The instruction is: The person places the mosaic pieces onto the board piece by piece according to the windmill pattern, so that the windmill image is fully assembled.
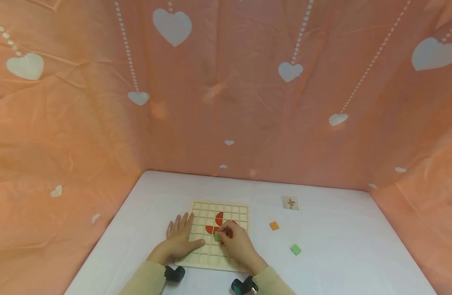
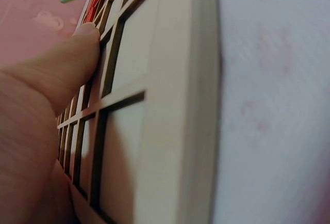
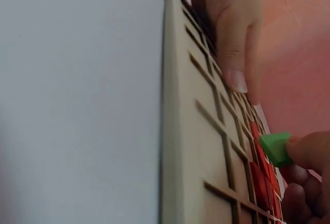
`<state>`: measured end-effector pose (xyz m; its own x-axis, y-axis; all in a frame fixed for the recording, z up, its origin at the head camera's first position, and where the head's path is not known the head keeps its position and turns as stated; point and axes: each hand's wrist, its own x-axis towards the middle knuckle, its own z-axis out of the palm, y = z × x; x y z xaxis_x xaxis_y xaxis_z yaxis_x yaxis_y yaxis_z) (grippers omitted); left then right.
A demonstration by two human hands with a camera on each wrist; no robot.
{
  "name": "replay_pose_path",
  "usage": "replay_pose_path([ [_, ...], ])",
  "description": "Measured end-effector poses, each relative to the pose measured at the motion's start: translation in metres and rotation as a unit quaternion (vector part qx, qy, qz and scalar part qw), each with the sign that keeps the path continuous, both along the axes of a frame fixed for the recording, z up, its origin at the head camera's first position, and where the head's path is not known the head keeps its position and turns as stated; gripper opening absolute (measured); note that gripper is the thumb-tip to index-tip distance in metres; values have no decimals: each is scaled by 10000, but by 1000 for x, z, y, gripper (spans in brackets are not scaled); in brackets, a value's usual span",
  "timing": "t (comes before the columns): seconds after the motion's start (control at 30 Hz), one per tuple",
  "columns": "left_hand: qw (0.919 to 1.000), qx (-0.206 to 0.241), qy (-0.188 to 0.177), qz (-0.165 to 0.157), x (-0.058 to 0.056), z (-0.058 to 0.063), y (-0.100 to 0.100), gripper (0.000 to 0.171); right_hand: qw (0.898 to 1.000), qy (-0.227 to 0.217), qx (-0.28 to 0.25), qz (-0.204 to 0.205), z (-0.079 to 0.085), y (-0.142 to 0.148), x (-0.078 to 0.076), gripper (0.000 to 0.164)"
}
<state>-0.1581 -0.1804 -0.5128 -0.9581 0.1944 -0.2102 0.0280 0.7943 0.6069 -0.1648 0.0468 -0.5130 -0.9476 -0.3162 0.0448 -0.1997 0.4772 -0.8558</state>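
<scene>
A wooden grid board (image 1: 205,259) lies on the white table, and several red pieces (image 1: 219,218), some with rounded edges, sit in its middle cells. My right hand (image 1: 240,244) pinches a green square tile (image 3: 276,148) between thumb and fingers, just over the board beside the red pieces. Part of the red group is hidden beneath that hand. The left hand (image 1: 180,241) rests on the board's left edge with fingers spread, its thumb (image 2: 77,53) lying across the grid.
Right of the board lie an orange square tile (image 1: 274,225) and another green tile (image 1: 295,249). A small pattern card (image 1: 290,203) with a grid and a reddish figure is farther back. An orange cloth (image 1: 248,123) with white hearts surrounds the table.
</scene>
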Motion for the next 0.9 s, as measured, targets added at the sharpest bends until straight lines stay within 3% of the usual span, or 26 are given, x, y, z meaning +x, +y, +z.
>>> replay_pose_path([
  [0.7, 10000, -18, 46, 0, 1, 1, 0, 104, 9902, 851, 1111, -5, -2, -12, 4, 7],
  [0.9, 10000, -47, 55, -20, 0, -2, 1, 104, 9875, 1003, 1214, 5, -5, -11, 4, 8],
])
